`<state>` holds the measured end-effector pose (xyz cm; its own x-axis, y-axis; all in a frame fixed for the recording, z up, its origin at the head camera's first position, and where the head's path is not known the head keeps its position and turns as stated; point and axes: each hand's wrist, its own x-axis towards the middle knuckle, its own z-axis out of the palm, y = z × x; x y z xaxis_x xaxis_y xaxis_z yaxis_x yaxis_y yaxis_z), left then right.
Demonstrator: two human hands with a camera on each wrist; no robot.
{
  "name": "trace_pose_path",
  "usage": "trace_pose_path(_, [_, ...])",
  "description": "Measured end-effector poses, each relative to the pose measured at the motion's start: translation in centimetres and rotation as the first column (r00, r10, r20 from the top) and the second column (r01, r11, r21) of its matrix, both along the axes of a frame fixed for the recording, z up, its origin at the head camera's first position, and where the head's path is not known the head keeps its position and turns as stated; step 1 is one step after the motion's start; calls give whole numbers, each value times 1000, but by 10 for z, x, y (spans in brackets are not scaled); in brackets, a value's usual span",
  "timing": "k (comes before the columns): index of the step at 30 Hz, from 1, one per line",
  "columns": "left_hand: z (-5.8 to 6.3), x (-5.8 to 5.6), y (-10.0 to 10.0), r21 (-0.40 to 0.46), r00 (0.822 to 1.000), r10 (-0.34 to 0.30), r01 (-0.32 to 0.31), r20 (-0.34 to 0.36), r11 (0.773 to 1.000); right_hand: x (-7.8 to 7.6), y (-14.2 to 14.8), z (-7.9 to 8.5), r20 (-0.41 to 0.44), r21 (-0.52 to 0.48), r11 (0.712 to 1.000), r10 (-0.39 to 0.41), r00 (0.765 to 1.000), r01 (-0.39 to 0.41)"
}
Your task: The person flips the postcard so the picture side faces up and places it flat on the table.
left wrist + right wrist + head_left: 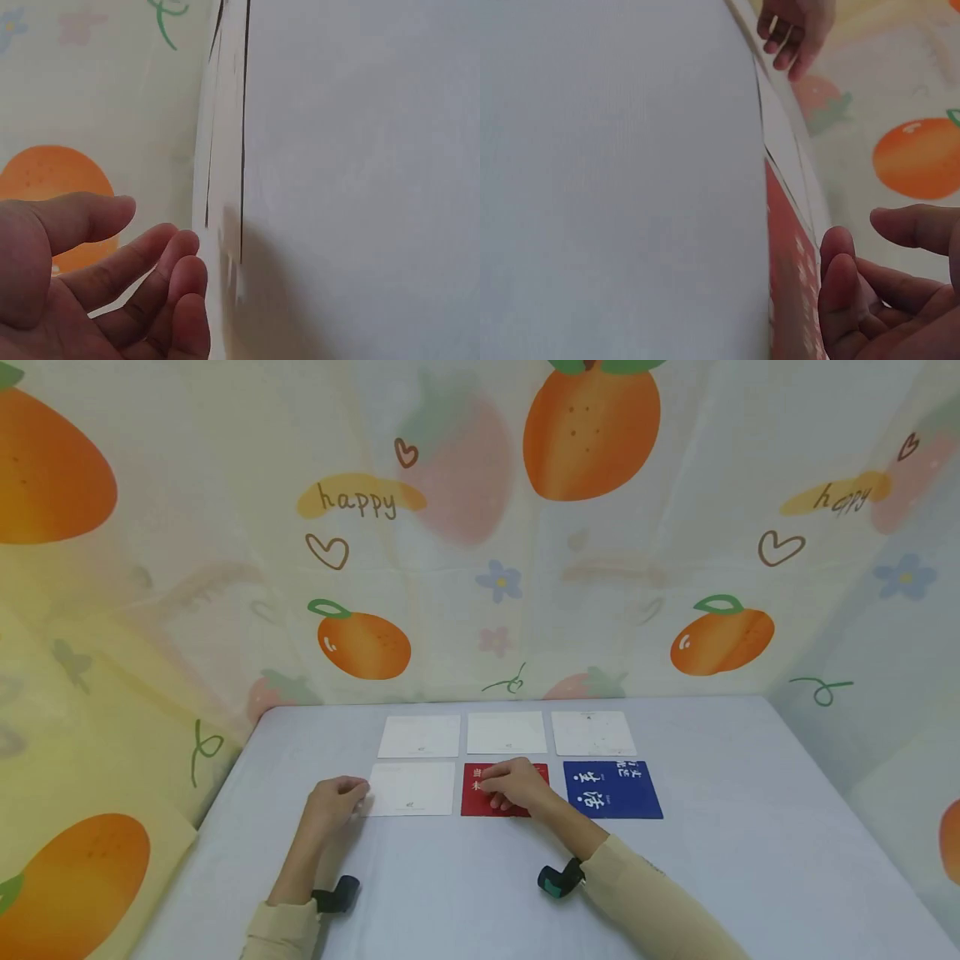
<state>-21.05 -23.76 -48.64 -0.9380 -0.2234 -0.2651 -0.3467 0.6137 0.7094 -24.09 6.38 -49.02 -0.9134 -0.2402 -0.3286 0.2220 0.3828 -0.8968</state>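
Over a red card (473,802) with white characters, my right hand (517,785) hovers, hiding part of the print. Its thumb and fingertips stand apart with nothing between them in the right wrist view. My left hand (333,806) is beside the left edge of a white card (412,789) in the front row. In the left wrist view, the loosely bent fingers (187,277) and the thumb are separated and hold nothing. A blue card (615,793) with white characters lies right of the red one.
Behind the front row lie three more white cards: left (418,737), middle (507,732) and right (593,733). All rest on a white-covered table (450,885). A fruit-patterned cloth (465,635) hangs behind and at the sides.
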Motion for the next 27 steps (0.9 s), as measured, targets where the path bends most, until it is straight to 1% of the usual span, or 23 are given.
trace_pose_path(3, [3, -1, 7, 2, 999, -11, 11, -39, 1000, 0, 13, 3, -6, 1, 1000, -13, 1000, 13])
trace_pose_path(8, [5, -5, 24, -5, 994, -54, 54, -98, 999, 2, 34, 9, -14, 14, 999, -31, 999, 31])
trace_pose_path(15, [5, -13, 52, 12, 985, -102, 104, -139, 994, 1, 58, 14, -23, 15, 996, -89, 996, 89])
trace_pose_path(18, [7, -17, 63, 30, 981, -134, 139, -140, 990, 0, 65, 13, -16, 19, 994, -106, 994, 106])
trace_pose_path(22, [7, -21, 77, 50, 981, -161, 167, -109, 985, 2, 74, 13, -15, 28, 993, -117, 993, 117])
trace_pose_path(27, [3, -22, 91, 52, 977, -193, 198, -87, 979, 7, 85, 14, -23, 36, 989, -141, 990, 142])
